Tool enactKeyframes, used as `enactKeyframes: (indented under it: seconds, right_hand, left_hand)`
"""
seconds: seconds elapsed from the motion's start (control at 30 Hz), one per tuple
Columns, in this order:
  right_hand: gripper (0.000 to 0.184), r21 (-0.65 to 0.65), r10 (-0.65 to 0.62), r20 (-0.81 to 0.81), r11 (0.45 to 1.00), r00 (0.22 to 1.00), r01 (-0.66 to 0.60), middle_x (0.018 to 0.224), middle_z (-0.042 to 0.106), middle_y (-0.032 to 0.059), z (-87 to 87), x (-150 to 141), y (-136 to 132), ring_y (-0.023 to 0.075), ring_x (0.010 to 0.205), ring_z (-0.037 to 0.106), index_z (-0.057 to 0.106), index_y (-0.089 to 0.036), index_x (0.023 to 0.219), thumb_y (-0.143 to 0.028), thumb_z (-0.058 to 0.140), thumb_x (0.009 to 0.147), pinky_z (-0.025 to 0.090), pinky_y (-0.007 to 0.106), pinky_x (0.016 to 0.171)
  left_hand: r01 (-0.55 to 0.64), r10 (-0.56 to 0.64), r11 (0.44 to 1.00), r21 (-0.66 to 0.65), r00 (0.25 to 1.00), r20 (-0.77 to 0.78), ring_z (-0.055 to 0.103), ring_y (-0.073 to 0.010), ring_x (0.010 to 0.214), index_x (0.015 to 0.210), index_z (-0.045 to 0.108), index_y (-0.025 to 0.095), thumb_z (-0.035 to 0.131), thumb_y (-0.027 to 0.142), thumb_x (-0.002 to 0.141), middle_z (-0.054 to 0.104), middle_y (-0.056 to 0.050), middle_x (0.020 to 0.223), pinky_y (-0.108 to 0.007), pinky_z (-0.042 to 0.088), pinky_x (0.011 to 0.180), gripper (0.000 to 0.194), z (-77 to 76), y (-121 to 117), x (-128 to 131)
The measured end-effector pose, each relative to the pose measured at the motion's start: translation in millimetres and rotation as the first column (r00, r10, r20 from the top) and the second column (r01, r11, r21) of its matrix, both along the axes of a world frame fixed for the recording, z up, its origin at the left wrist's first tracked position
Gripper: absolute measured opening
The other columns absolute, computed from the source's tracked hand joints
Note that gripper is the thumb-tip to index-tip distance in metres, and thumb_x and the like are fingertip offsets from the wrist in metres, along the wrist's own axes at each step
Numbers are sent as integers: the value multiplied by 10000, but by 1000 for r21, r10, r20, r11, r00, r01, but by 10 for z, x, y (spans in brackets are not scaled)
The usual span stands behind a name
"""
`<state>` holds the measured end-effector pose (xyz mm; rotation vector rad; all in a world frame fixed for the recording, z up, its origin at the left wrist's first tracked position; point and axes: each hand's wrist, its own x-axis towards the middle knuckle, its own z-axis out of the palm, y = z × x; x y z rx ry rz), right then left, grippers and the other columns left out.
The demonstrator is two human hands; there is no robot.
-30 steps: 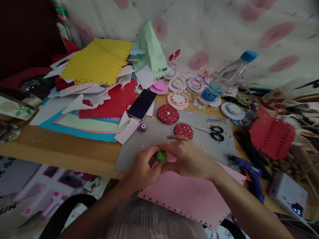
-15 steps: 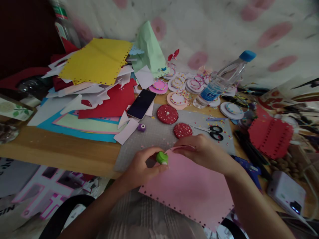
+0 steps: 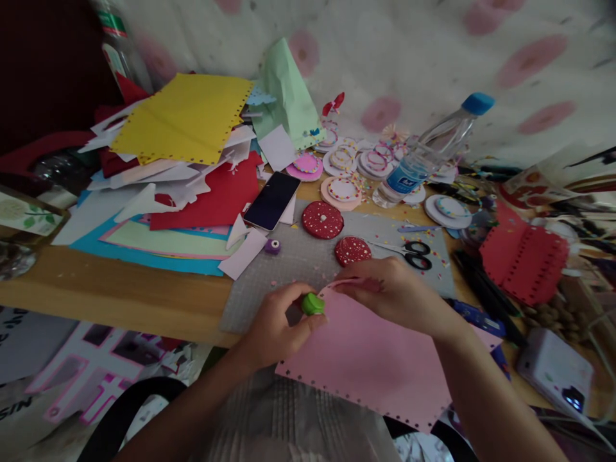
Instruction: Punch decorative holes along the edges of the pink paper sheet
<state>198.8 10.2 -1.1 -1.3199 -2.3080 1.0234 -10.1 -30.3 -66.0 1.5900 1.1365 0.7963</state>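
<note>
My left hand (image 3: 282, 324) is closed around a small green paper punch (image 3: 312, 304), which sits at the left edge of a pink sheet of paper (image 3: 370, 359). Small punched holes run along the sheet's lower edge. My right hand (image 3: 385, 289) pinches the sheet's upper edge, which curls up beside the fingers. The sheet hangs over my lap at the front of the table. Just beyond my hands, a grey cutting mat (image 3: 269, 289) carries two red dotted round pieces, black-handled scissors (image 3: 418, 255) and a small purple punch (image 3: 273, 246).
A paper pile topped by a yellow hole-edged sheet (image 3: 187, 119) stands at left, beside a phone (image 3: 272, 200). A water bottle (image 3: 423, 160) and several beaded rings on paper discs line the back. A blue glue gun (image 3: 476, 317) and white power bank (image 3: 553, 369) are at right.
The pink sheet has shifted to the right and up relative to the punch, and its far right corner now shows past my right forearm. Both hands keep their grips.
</note>
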Motion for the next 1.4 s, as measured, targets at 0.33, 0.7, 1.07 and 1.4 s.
enactKeyframes:
  seconds: [0.33, 0.7, 1.07, 1.4]
  right_hand:
    - [393, 58, 285, 422, 939, 861, -339, 860, 744, 78, -5, -413, -38, 247, 874, 700, 658, -148, 1010, -387, 773, 720, 327, 432, 1080]
    - [539, 51, 216, 357, 967, 909, -249, 975, 735, 70, -87, -250, 20, 267, 988, 665, 622, -195, 1084, -479, 802, 663, 326, 454, 1066]
    - [152, 36, 14, 159, 999, 987, -20, 746, 678, 44, -1, 116, 109, 186, 735, 596, 702, -186, 831, -294, 610, 887, 423, 302, 665]
    - [638, 88, 113, 280, 986, 953, -143, 1106, 711, 89, 33, -73, 46, 293, 1065, 620, 624, -195, 1195, -497, 796, 661, 376, 433, 972]
  left_hand:
    - [9, -6, 994, 109, 1000, -23, 607, -167, 805, 910, 607, 191, 615, 78, 734, 670, -8, 868, -264, 444, 715, 210, 3, -35, 52]
    - [42, -43, 999, -15, 999, -16, 586, -157, 781, 905, 615, 188, 661, 168, 761, 658, 0, 838, -257, 439, 715, 152, -25, 37, 3]
    - [171, -159, 963, -208, 985, 71, 572, -143, 759, 862, 628, 185, 710, 244, 727, 636, 17, 813, -235, 439, 691, 169, 56, 83, -61]
    - [116, -113, 981, -152, 993, 31, 581, -154, 731, 825, 622, 168, 685, 224, 748, 649, -3, 780, -250, 445, 678, 114, 68, 79, 8]
